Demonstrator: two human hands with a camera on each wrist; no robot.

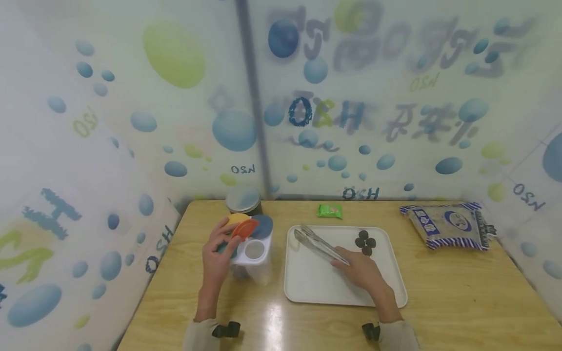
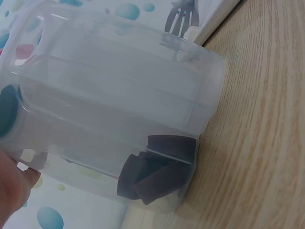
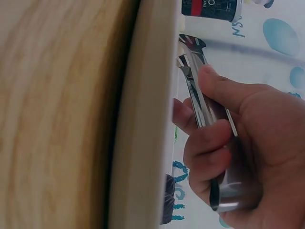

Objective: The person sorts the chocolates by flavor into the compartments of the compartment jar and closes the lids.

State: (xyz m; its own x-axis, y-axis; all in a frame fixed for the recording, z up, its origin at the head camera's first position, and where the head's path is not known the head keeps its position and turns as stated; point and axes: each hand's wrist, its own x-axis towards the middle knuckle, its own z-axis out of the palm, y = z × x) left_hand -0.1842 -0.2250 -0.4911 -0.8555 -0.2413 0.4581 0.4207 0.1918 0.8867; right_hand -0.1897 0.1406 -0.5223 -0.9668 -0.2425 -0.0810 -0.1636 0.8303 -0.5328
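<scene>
My left hand point(image 1: 216, 253) is at a clear plastic storage box point(image 1: 259, 270) with a white top. Its fingers and thumb pinch an orange-red flip lid point(image 1: 246, 228), tilted up beside a round opening. Yellow point(image 1: 237, 219) and blue point(image 1: 263, 226) lids also show on top. Dark flat pieces point(image 2: 162, 167) lie in one compartment, seen in the left wrist view. Over a white tray point(image 1: 307, 287), my right hand point(image 1: 362, 269) grips metal tongs point(image 1: 322, 246). The tong tips are near a pale piece point(image 1: 294, 243) at the tray's left. Several dark round balls point(image 1: 366, 242) lie on the tray's right.
Behind the storage box stands a round tin point(image 1: 243, 201) with a silvery lid. A small green packet point(image 1: 330, 211) lies beyond the tray. To the right is a blue-and-white striped bag point(image 1: 450, 225). Patterned walls enclose the wooden table point(image 1: 474, 297).
</scene>
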